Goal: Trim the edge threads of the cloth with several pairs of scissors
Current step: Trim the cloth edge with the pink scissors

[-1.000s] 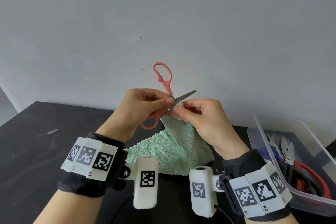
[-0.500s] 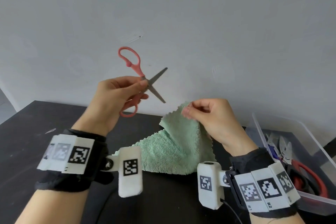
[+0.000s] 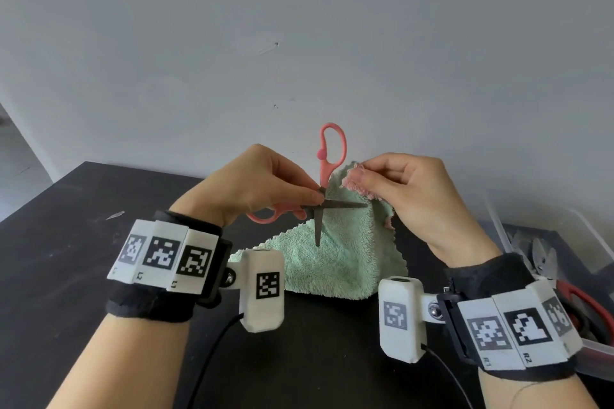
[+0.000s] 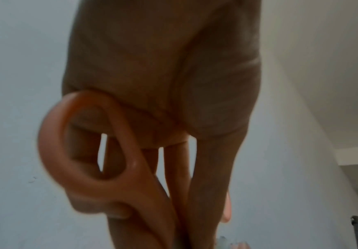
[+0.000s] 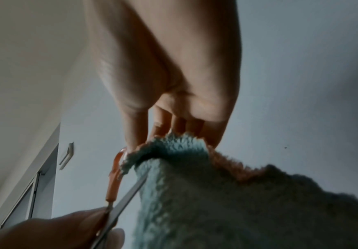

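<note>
Lifting the cloth (image 3: 345,252) by its edge, the pinching right hand (image 3: 412,196) presents threads to wide-open pink scissors (image 3: 327,183) gripped just beside it by the left hand (image 3: 255,186).

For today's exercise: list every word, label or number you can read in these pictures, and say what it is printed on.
"R1": right wristband, under a square code tag.
"R2": same band, under the next tag.
Left wristband: small marks under its tags, too blurred to read.
Pink scissors, green cloth: no text.
</note>
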The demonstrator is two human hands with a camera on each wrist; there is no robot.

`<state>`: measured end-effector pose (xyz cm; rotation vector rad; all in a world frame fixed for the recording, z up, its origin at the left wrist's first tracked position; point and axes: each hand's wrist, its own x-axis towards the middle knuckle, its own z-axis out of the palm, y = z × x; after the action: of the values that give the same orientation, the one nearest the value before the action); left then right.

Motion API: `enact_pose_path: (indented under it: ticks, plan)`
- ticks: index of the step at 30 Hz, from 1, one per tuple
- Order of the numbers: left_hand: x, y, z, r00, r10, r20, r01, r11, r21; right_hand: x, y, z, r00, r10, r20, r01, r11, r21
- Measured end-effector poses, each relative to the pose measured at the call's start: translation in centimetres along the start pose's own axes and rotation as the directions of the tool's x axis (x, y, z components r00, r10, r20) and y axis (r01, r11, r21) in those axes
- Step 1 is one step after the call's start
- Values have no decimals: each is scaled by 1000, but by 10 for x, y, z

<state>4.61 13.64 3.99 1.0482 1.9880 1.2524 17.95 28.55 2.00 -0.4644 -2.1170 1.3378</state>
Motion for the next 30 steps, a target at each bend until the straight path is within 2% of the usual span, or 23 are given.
enact_pose_path:
  ticks: [3,6,11,20,30]
  plan:
    - [1,-2,0,1000,-9,-6,9,1000,15,-1,-3,-3,999,-4,40,7,998,-63]
    - [2,-2,1,1000,-1,0,1,999,32,-4,-3,-2,989,-52,139,68,991,-113]
    - [2,-3,1,999,31,8,-31,999,45,-6,-7,5,967,-38,250,73,988,-133]
    - [1,-5,-3,999,48,-2,-48,997,55,-4,-1,18,969,-56,241,129,946,-298]
    - [2,-8,-9,998,56,19,-57,998,35,-3,-3,9,969,-33,247,111,944,-310]
